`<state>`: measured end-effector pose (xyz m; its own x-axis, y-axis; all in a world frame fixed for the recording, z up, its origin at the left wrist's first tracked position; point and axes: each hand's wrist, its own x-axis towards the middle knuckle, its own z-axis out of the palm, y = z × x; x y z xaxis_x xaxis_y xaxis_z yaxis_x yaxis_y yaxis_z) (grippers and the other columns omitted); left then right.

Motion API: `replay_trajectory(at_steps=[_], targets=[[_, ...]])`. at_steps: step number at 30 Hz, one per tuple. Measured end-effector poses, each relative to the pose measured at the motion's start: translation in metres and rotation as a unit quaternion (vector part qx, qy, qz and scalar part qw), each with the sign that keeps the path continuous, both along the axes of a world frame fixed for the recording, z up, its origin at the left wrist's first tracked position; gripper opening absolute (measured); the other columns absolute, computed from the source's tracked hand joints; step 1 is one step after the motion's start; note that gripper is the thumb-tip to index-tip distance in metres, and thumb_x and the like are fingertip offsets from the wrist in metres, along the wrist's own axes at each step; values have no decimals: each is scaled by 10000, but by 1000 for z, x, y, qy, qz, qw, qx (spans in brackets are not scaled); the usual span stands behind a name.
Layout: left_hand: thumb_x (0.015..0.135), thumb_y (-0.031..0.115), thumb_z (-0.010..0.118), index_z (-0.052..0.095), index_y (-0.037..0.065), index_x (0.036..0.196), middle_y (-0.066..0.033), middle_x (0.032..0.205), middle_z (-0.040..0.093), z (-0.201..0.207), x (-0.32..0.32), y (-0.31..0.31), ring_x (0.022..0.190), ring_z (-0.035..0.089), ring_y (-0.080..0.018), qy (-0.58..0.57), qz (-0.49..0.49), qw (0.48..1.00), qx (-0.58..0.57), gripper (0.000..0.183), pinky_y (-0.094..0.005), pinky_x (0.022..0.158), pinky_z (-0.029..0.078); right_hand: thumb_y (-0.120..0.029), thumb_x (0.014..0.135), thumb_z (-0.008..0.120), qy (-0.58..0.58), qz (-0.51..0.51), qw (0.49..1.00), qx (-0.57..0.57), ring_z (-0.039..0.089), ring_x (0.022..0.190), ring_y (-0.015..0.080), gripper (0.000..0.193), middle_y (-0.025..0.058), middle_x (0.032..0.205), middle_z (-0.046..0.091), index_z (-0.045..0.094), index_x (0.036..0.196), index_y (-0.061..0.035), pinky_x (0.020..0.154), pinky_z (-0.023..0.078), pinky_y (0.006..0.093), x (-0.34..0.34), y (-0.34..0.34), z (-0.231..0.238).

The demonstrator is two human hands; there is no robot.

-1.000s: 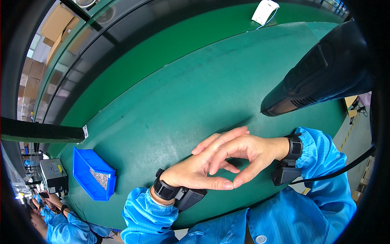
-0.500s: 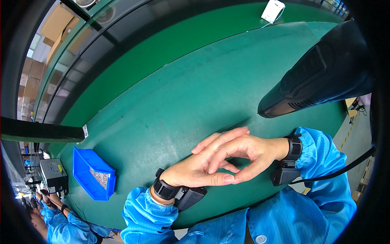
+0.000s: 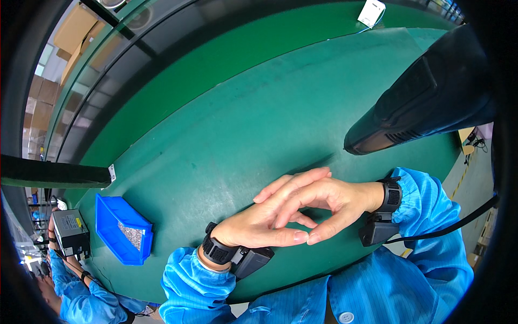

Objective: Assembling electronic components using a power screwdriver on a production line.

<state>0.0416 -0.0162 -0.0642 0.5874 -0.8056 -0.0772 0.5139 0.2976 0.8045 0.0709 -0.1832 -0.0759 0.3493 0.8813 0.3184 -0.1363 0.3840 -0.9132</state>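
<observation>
Overlapping above the green mat (image 3: 226, 135), left hand (image 3: 253, 227) and right hand (image 3: 324, 197) apparently hold nothing, fingers pointing right and left.

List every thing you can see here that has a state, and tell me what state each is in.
left hand: empty, fingers stretched out flat, touching the right hand.
right hand: empty, laid over the left, thumb tip meeting the left thumb.
blue bin: open-topped, on the mat, holding a layer of small grey parts.
green mat: lying flat.
black device: hanging above the mat, untouched.
grey box: held by another person's hands.
</observation>
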Motion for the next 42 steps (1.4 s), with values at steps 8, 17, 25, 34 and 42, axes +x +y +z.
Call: replay_trajectory(at_steps=[8,17,25,34,42], targets=[[702,124,622,92,25,1348,-219,1365,100,0,0,0,1204,308,-315,1,0,1000,-3,841,-394,884,397,-111,744,637,32,1,999,-21,260,1232,290,361,210,1276,297,523,1073,-13,981,277,401,0,0,3],[786,84,574,113,53,1351,-103,1286,201,-6,1,0,1162,362,-244,-31,1,999,-37,730,-342,877,435,-99,747,629,65,5,998,-16,263,1230,293,350,213,1276,296,524,1070,-15,985,270,403,-1,0,2],[794,95,581,113,55,1350,-99,1299,194,-6,1,0,1177,343,-242,-35,1,998,-44,727,-335,878,439,-158,768,611,50,-1,999,-20,242,1240,309,334,220,1269,308,527,1057,-14,980,269,425,-1,0,3],[793,89,583,117,54,1349,-99,1307,185,-6,2,-1,1182,335,-247,-45,1,998,-48,726,-341,877,441,-151,755,620,46,-7,999,-6,232,1246,314,340,230,1261,323,530,1053,-14,978,266,427,-1,1,1],[708,244,683,112,25,1343,-194,1359,133,-2,0,-1,1191,325,-290,6,8,1000,-5,882,-380,874,412,-162,748,632,34,-16,999,-15,256,1235,317,348,230,1256,330,534,1051,-19,974,273,429,-1,2,1]])
